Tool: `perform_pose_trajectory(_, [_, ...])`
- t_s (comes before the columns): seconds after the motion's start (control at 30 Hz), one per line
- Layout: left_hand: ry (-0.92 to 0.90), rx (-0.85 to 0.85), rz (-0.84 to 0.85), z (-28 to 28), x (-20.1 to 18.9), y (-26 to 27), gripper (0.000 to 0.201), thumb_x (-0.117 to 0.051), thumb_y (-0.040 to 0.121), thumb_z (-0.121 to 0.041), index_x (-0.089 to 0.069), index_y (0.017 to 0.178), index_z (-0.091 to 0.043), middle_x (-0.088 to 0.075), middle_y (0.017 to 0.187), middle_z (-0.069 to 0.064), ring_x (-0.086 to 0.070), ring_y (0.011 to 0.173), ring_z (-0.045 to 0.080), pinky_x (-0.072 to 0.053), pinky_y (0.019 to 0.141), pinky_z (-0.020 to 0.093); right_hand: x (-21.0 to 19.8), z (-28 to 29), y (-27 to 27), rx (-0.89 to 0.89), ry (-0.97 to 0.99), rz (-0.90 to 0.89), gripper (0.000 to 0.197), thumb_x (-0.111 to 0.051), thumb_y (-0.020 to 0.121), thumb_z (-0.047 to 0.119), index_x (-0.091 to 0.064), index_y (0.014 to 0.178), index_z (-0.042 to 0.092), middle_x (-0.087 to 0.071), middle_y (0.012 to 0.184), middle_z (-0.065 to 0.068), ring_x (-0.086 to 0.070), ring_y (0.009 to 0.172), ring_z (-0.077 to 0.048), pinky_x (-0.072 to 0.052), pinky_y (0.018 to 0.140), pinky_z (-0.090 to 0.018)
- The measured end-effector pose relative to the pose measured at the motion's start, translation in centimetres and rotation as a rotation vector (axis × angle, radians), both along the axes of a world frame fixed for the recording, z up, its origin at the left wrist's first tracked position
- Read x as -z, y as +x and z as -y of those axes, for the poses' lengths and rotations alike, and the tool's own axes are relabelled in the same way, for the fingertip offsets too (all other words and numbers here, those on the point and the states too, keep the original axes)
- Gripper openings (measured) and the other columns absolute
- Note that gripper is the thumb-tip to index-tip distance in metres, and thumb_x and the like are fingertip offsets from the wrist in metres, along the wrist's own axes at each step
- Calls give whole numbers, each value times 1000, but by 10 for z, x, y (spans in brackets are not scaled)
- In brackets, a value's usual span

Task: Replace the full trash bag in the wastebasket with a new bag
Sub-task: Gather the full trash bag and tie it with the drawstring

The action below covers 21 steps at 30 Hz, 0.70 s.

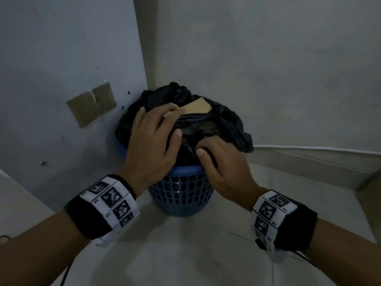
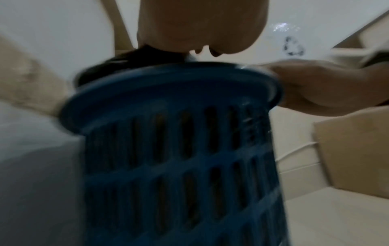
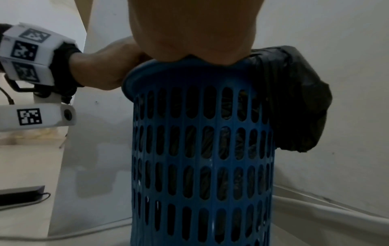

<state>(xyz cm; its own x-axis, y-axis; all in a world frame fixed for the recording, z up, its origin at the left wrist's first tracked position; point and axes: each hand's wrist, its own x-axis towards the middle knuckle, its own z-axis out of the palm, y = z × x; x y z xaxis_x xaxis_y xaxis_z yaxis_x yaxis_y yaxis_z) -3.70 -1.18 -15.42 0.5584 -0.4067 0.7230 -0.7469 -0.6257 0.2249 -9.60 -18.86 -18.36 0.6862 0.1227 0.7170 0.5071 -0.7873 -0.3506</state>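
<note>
The left forearm (image 1: 41, 250) and the right forearm (image 1: 346, 242) are bare and reach forward from the near side. Each wears a black wrist band with white blocks of square printed markers: left wrist band (image 1: 107, 205), right wrist band (image 1: 276, 213). The left hand (image 1: 152, 139) lies palm down, farther and more to the left, with fingers spread and only a little bent and the thumb stretched to the right. The right hand (image 1: 220, 164) is nearer, with its fingers curled under. It seems to pinch a fold of the thin black plastic trash bag (image 1: 206, 129). The two thumbs are near each other but apart.

Full black trash bag (image 1: 216, 129), upright blue wastebasket (image 1: 181, 195)
</note>
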Motion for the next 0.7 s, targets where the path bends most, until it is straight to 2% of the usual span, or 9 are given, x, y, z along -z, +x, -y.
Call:
perform_pose_trajectory(0.07, [114,-9,12,14,-2,-7,41,-35,99,-34,-57,130,-18,-55,134,2,-46,129,22,-14,115,57,-11,8,-2,-47,88,100,19,-45,98,12,-61,90,3,-58,90,-5,-53,84,-22,-42,78,-30])
perform_pose_trajectory(0.13, [214,-15,-1,23,1,-11,43,-32,100,-40,-59,129,-22,-59,131,-2,-48,128,20,-5,116,58,-16,22,1,88,148,163,18,-44,97,14,-58,92,3,-52,94,-1,-50,86,-23,-41,78,-32])
perform_pose_trajectory(0.23, [267,0,-80,32,5,-17,49,-28,101,-47,-43,142,-26,-58,129,-3,-55,116,18,-19,114,49,-6,45,4,357,324,17,24,-41,99,27,-50,109,7,-44,106,0,-50,95,-23,-44,80,-37])
perform_pose_trajectory(0.3, [215,6,-161,33,7,-18,55,-30,99,-50,-25,149,-28,-47,135,2,-51,112,20,-32,101,38,4,58,8,534,537,-349,39,-36,100,41,-45,122,10,-47,117,-6,-54,104,-28,-42,80,-36])
perform_pose_trajectory(0.37, [159,-3,-208,31,7,-17,60,-34,98,-52,-17,151,-30,-44,136,4,-51,109,22,-35,90,34,4,65,10,532,858,-921,65,-27,95,63,-49,126,11,-56,120,-14,-59,99,-35,-44,74,-35])
perform_pose_trajectory(0.43, [188,-18,-181,31,9,-15,62,-34,96,-55,-20,151,-29,-54,125,1,-53,102,22,-36,86,35,-1,68,9,357,1080,-1312,82,-23,88,76,-61,108,6,-66,100,-17,-63,84,-34,-48,69,-34])
perform_pose_trajectory(0.47, [212,-22,-152,31,10,-14,61,-33,96,-57,-27,149,-29,-60,116,-1,-55,97,21,-37,84,35,-2,68,9,271,1114,-1361,82,-24,87,76,-64,97,6,-67,91,-16,-64,79,-33,-49,68,-33])
perform_pose_trajectory(0.6, [183,19,-68,27,14,-9,48,-40,92,-61,-65,119,-29,-69,87,-8,-55,79,16,-39,73,34,-9,61,18,217,1101,-1024,40,-33,102,42,-61,93,16,-58,78,-8,-59,63,-22,-46,58,-29])
perform_pose_trajectory(0.7, [176,27,-54,25,16,-8,44,-41,91,-61,-72,89,-30,-66,71,-10,-49,68,13,-38,69,34,-20,71,24,299,1221,-696,27,-41,101,34,-58,100,14,-60,88,-8,-57,67,-20,-45,55,-30])
